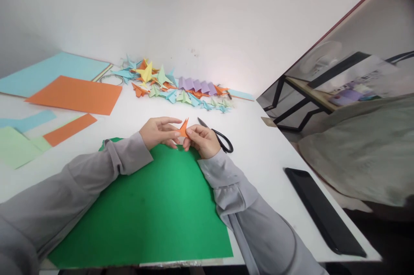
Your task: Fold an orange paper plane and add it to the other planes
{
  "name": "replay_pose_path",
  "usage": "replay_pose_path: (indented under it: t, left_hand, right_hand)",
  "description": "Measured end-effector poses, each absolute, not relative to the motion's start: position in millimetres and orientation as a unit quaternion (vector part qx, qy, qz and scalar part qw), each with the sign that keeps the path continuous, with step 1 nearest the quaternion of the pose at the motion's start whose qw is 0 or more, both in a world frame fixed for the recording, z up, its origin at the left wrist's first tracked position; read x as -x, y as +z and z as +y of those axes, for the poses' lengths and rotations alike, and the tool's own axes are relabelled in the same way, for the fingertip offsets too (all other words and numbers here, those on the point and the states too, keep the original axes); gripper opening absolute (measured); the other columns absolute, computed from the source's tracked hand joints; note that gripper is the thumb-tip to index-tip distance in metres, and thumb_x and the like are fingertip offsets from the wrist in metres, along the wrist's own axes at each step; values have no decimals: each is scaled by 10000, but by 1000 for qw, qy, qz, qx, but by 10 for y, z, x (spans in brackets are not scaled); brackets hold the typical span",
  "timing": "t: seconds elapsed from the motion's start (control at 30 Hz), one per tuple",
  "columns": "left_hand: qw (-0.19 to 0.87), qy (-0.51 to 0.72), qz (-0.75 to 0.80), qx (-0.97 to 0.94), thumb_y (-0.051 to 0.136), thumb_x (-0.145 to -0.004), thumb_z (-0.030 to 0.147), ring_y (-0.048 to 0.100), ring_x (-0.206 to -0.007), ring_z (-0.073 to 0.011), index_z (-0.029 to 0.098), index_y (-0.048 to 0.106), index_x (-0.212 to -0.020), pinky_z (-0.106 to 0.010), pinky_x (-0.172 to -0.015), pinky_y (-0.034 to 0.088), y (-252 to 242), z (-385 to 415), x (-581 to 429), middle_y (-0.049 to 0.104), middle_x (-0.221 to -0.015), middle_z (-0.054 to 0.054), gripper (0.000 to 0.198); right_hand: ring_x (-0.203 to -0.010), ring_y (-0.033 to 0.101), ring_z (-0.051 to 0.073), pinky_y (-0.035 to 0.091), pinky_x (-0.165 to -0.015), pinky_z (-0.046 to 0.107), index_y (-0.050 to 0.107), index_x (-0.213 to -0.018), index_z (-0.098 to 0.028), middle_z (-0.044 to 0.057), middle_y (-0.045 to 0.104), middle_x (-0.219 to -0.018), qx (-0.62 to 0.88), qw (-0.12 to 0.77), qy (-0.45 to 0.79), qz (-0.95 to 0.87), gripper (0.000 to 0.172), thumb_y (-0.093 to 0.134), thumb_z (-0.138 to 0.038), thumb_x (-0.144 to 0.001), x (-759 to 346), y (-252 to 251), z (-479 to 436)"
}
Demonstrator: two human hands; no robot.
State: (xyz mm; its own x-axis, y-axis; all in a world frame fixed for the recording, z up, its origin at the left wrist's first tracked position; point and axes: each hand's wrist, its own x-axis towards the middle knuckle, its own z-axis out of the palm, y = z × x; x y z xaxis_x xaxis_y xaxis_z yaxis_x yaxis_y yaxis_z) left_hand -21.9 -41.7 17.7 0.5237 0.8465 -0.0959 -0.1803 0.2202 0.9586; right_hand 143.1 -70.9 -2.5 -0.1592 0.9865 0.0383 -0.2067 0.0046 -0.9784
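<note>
A pale wall [210, 16] backs the white table [265, 154], folded paper shapes [147, 73] heaped along its far edge; by the far edge of the green sheet [152, 206], the left hand [158, 132] and right hand [205, 140] pinch an orange folded piece [183, 129], scissors [224, 135] just beside the right

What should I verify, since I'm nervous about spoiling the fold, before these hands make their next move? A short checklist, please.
1. Right hand pinching the orange folded piece: ok, thumb and finger are on it.
2. Left hand gripping it too: cannot tell; fingertips are at its left side, but their hold is unclear.
3. Creases sharp: cannot tell, too small.
4. Scissors well away from the right hand: not ok, they lie close beside it.
5. Phone off the green sheet: ok, it lies to the right.
</note>
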Motion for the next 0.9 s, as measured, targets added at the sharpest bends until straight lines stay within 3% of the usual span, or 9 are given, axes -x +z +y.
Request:
replay_pose_path:
  t: [0.1, 0.23, 0.43, 0.67, 0.9]
  left_hand:
    - [660, 399, 327, -547, 725, -591, 176, 601, -523, -144, 77, 504, -1185, -318, -495, 554, 131, -460, 200, 628, -590, 3, 642]
    - [633, 424, 326, -560, 717, -615, 234, 592, -514, -126, 95, 515, -1214, -299, -485, 553, 104, -442, 195, 628, -594, 8, 647]
    - [644, 424, 317, -553, 766, -544, 251, 615, -543, -145, 87, 688, -944, -269, -459, 538, 112, -497, 211, 663, -599, -29, 439]
    - [618, 459, 322, -551, 776, -484, 173, 619, -522, -148, 129, 724, -648, -265, -474, 535, 167, -542, 223, 696, -646, -47, 177]
    - [635, 459, 343, -518, 781, -443, 100, 609, -459, -148, 107, 717, -677, -271, -467, 526, 165, -498, 250, 681, -557, -38, 243]
  right_hand:
    - [-379, 571, 113, 464, -429, 224, 521, -780, -187, -34, 647, -475, 402, 513, 574, -496, 400, 738, -464, -589, -1414, -15, -734]
    - [-416, 587, 105, 474, -467, 226, 478, -838, -212, -51, 667, -532, 397, 532, 540, -518, 384, 730, -409, -626, -1392, 6, -727]
    - [-420, 570, 102, 469, -440, 230, 551, -767, -192, -45, 653, -532, 370, 545, 513, -551, 317, 756, -357, -591, -1368, 31, -727]
    - [-551, 621, 146, 498, -490, 270, 570, -803, -214, -18, 684, -644, 380, 530, 486, -581, 304, 761, -290, -579, -1345, 24, -760]
    - [-580, 598, 138, 492, -545, 283, 571, -810, -222, -4, 639, -733, 402, 533, 388, -635, 223, 716, -277, -650, -1343, -8, -792]
